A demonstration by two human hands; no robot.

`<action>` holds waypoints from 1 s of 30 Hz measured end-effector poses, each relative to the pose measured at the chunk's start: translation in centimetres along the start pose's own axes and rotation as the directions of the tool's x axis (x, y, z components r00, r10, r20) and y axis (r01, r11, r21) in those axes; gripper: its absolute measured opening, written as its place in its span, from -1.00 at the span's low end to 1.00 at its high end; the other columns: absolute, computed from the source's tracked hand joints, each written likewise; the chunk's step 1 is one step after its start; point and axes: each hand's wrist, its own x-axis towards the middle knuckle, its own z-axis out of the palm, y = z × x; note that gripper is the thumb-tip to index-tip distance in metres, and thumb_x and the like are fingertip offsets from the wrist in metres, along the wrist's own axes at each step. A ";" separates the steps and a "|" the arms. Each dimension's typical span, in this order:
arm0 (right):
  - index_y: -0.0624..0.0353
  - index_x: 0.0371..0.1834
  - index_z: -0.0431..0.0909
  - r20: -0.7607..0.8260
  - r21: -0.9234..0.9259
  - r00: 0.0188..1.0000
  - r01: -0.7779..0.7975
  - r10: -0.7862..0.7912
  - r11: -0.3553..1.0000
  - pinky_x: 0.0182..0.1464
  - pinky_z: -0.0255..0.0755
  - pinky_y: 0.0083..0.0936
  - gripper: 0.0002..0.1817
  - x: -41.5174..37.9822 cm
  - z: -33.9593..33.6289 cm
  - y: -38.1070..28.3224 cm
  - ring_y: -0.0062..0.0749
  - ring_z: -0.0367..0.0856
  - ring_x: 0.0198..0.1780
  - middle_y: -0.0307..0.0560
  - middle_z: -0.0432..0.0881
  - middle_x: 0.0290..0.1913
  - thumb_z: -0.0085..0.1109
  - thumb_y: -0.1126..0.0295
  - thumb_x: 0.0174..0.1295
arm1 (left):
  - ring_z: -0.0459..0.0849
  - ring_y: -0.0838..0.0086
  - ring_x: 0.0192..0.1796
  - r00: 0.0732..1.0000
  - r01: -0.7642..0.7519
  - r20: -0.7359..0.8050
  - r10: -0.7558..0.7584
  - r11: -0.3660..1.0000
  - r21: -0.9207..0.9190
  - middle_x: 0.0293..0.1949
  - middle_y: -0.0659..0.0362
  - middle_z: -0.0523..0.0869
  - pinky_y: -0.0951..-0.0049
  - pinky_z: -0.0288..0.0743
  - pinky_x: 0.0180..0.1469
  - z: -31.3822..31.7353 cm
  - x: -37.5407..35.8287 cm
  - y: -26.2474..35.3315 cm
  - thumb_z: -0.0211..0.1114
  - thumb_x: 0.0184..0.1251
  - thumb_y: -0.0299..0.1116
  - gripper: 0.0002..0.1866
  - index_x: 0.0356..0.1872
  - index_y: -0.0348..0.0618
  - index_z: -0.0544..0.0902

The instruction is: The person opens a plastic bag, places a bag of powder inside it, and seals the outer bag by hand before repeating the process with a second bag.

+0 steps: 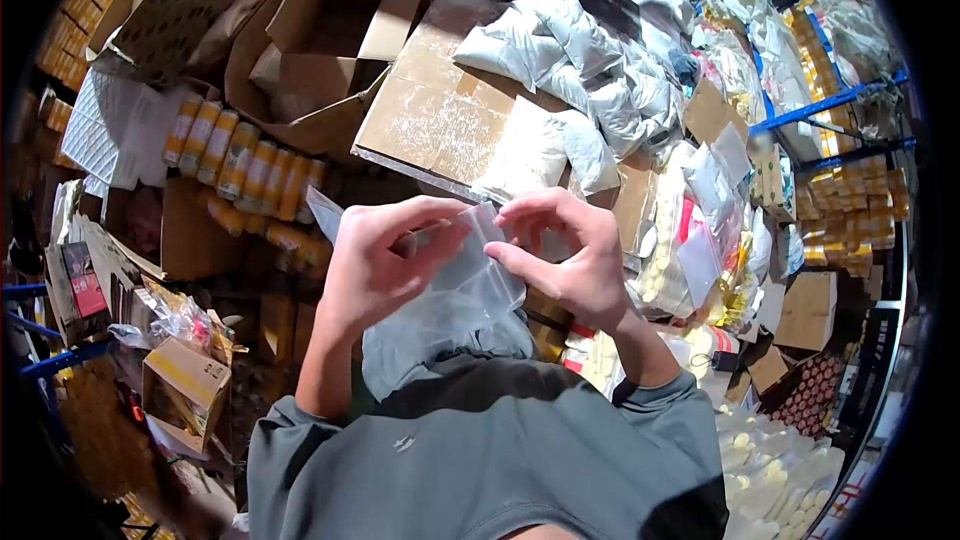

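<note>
In front of my chest, a clear plastic zip-lock bag (477, 285) hangs between my two hands, and nothing shows inside it. My left hand (392, 252) is closed on the bag's upper left edge, thumb and fingers curled together. On the other side, my right hand (572, 255) has its thumb and curled fingertips at the bag's top right edge, by the seal strip. Just beyond both hands, a full white bag (522, 150) rests on the near side of a flat cardboard sheet (430, 125).
Filled white bags (570, 45) are heaped at the back. Yellow-labelled cans (240, 162) stand in rows on the left, near an open cardboard box (335, 35). A blue shelf frame (830, 112) holds more goods at right. Bags of pale discs (775, 470) lie lower right.
</note>
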 end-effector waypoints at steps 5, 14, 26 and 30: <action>0.34 -0.13 0.59 -0.202 -0.080 0.972 0.107 -0.121 0.991 -0.42 0.48 -0.77 -0.78 -0.6 1.9 -1.4 -0.69 0.67 -0.41 -0.15 0.72 -0.27 0.31 0.67 0.15 | 0.50 0.65 -0.61 0.989 -0.032 -0.138 0.047 0.994 0.106 -0.45 0.17 0.73 0.63 0.28 -0.61 1.3 -0.3 2.7 0.41 0.15 -0.56 -0.82 -0.19 -0.18 0.74; 0.34 -0.14 0.58 -0.228 -0.420 0.876 0.306 -0.426 0.854 -0.36 0.61 -0.56 -0.75 -0.5 2.0 -1.9 -0.33 0.74 -0.37 0.00 0.70 -0.29 0.31 0.66 0.09 | 0.67 0.34 -0.50 0.963 -0.184 -0.112 0.243 0.906 0.381 -0.37 0.13 0.69 0.47 0.48 -0.54 2.5 -1.7 4.0 0.37 0.15 -0.55 -0.73 -0.09 -0.25 0.67; 0.31 -0.12 0.51 -0.045 -0.553 0.905 0.329 -0.422 0.765 -0.37 0.52 -0.38 -0.77 -0.3 2.5 0.0 -0.12 0.66 -0.37 0.06 0.62 -0.35 0.25 0.62 0.17 | 0.68 0.40 -0.46 0.979 -0.195 0.066 0.194 0.782 0.593 -0.27 0.17 0.72 0.52 0.46 -0.53 2.4 -2.4 2.8 0.35 0.12 -0.55 -0.69 -0.06 -0.20 0.67; 0.33 -0.19 0.50 -0.115 -0.390 0.974 0.139 -0.198 0.910 -0.44 0.52 -0.47 -0.89 -0.3 2.8 1.5 -0.36 0.67 -0.43 -0.03 0.61 -0.38 0.17 0.59 0.25 | 0.66 0.41 -0.49 0.980 -0.196 0.109 0.164 0.744 0.638 -0.31 0.21 0.70 0.49 0.48 -0.53 2.5 -2.4 2.1 0.34 0.10 -0.54 -0.66 -0.03 -0.17 0.66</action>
